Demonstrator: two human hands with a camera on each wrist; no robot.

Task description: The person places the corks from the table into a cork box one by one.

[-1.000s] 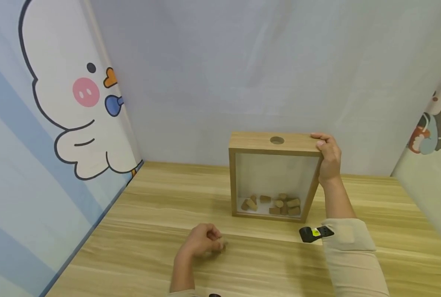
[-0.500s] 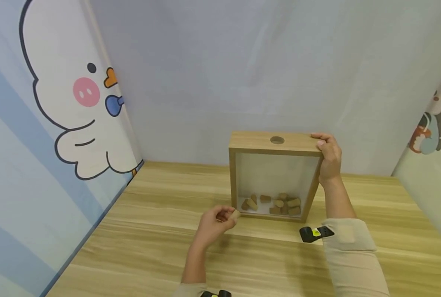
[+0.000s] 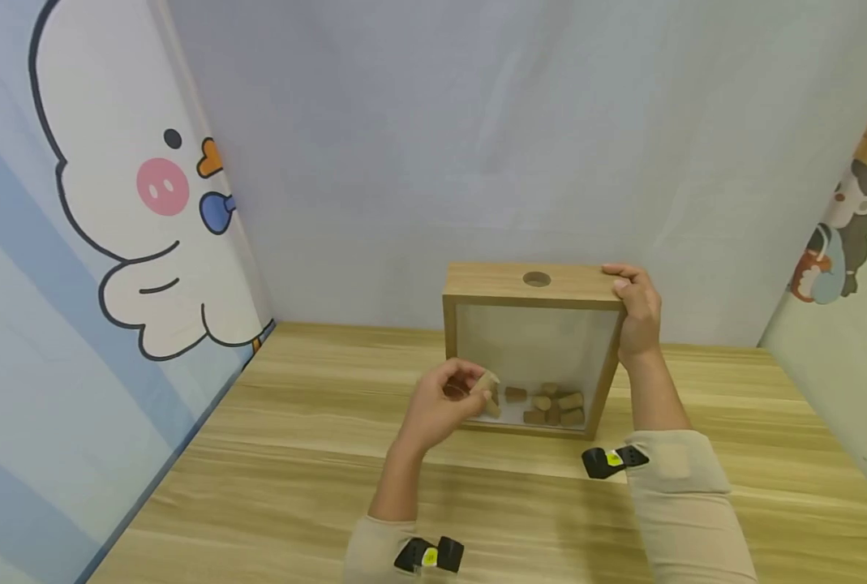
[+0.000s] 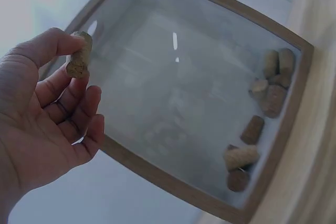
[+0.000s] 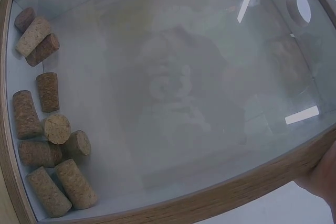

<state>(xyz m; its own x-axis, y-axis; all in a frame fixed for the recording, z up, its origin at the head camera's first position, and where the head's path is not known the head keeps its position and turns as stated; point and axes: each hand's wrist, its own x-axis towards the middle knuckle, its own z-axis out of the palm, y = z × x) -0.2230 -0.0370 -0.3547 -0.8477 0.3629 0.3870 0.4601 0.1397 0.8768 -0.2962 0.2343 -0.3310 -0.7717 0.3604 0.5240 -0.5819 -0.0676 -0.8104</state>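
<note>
Between the thumb and fingers of my left hand (image 3: 439,408) is a cork (image 4: 79,56), pinched in front of the lower left part of a wooden shadow box (image 3: 450,328). The box stands upright with a clear front pane and a round hole (image 3: 537,279) in its top. Several corks (image 5: 48,92) lie along the bottom inside it, some stacked on others. My right hand (image 3: 639,315) grips the box's upper right corner, thumb and fingers on the top edge. In the right wrist view only a bit of that hand (image 5: 321,184) shows at the right edge.
The box stands on a wood-grain table (image 3: 316,454), near its back edge. Behind it hangs a pale curtain (image 3: 375,162). Cartoon-printed panels flank the table, with a white duck (image 3: 112,186) at the left.
My left hand has lifted the cork from low over the table, moving up and right to the front of the box. My right hand keeps its grip on the corner.
</note>
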